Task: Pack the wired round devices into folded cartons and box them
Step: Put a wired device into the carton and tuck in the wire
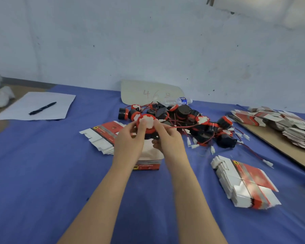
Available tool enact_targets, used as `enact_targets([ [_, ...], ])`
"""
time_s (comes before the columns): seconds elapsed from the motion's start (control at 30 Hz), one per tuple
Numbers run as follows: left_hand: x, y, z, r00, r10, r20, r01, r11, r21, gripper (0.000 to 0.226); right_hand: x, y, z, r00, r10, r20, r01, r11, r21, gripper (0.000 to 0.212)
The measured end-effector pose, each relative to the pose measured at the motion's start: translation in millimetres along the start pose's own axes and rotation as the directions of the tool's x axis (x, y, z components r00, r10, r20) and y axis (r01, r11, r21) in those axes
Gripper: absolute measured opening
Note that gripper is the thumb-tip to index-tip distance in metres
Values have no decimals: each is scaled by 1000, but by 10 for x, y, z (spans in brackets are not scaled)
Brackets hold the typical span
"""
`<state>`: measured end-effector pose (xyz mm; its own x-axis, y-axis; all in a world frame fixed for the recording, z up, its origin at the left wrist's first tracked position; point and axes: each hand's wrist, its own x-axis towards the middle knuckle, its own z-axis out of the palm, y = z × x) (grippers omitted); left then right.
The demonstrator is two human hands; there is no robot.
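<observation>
Plastic, red at the rim and white across its notched face, forms the round device gripped between both hands: the left hand curls round one edge and the right hand pinches the other, where a thin red wire runs to the pile of devices. The held device sits just in front of that pile, above an upright glossy carton. Flat cartons lie stacked nearer than the pile on wrinkled blue cloth.
</observation>
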<state>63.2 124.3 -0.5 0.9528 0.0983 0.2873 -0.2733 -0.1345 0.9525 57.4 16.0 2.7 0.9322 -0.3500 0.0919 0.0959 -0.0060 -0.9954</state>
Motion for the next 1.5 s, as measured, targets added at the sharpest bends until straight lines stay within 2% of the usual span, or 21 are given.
enact_targets([
  [0.1, 4, -182, -200, 946, 170, -276, -132, 979, 152, 25, 25, 61, 68, 993, -2, -114, -19, 983, -181, 41],
  [0.13, 11, -259, -273, 938, 181, -295, -143, 979, 145, 31, 40, 92, 60, 990, -13, -143, -28, 960, -278, 41],
  [0.17, 18, -339, -335, 962, 133, -237, -111, 988, 103, 41, 46, 124, 51, 989, -19, -147, -38, 926, -376, 40],
  [0.2, 18, -413, -380, 994, 38, -99, -34, 998, 45, 56, 41, 157, 60, 990, -19, -137, -46, 888, -458, 39],
  [0.23, 9, -472, -403, 995, -67, 78, 64, 997, 38, 73, 30, 198, 75, 992, -28, -126, -41, 853, -520, 38],
  [0.3, -6, -577, -402, 918, -157, 363, 118, 985, 128, 98, 8, 274, 111, 989, -83, -123, -7, 799, -601, 39],
  [0.33, -8, -625, -381, 890, -161, 427, 107, 983, 147, 102, -5, 300, 124, 986, -113, -121, 13, 779, -627, 38],
  [0.4, -16, -686, -338, 884, -129, 450, 73, 988, 138, 99, -13, 330, 125, 982, -149, -113, 40, 759, -650, 39],
  [0.53, -48, -719, -279, 914, -65, 400, -1, 987, 163, 90, -16, 343, 101, 984, -164, -63, 84, 755, -651, 43],
  [0.7, -60, -736, -270, 920, -17, 391, -83, 968, 238, 47, -22, 391, 61, 978, -210, -9, 142, 692, -707, 22],
  [0.83, -71, -730, -291, 922, -2, 388, -93, 970, 225, 47, -17, 385, 18, 966, -257, 20, 165, 559, -813, 21],
  [0.93, -75, -731, -278, 923, 5, 384, -90, 975, 203, 47, -17, 377, 17, 973, -231, 25, 159, 582, -797, 23],
  [1.0, -68, -740, -263, 923, 22, 384, -106, 974, 199, 43, -29, 376, 28, 983, -177, 53, 151, 608, -779, 38],
  [1.07, -71, -744, -250, 921, 35, 389, -121, 973, 199, 42, -44, 394, 55, 985, -153, 85, 157, 564, -811, 59],
  [1.1, -70, -752, -242, 922, 37, 385, -123, 972, 201, 45, -51, 402, 77, 983, -159, 96, 167, 526, -834, 61],
  [1.23, -71, -764, -229, 922, 43, 384, -126, 973, 193, 51, -64, 392, 100, 962, -258, 89, 212, 497, -842, 48],
  [1.4, -69, -767, -220, 904, 81, 420, -181, 962, 204, 45, -47, 436, 91, 970, -218, 103, 195, 459, -867, 48],
  [1.5, -47, -795, -231, 908, 58, 416, -158, 965, 211, 44, -49, 480, 135, 978, -194, 71, 168, 547, -820, 46],
])
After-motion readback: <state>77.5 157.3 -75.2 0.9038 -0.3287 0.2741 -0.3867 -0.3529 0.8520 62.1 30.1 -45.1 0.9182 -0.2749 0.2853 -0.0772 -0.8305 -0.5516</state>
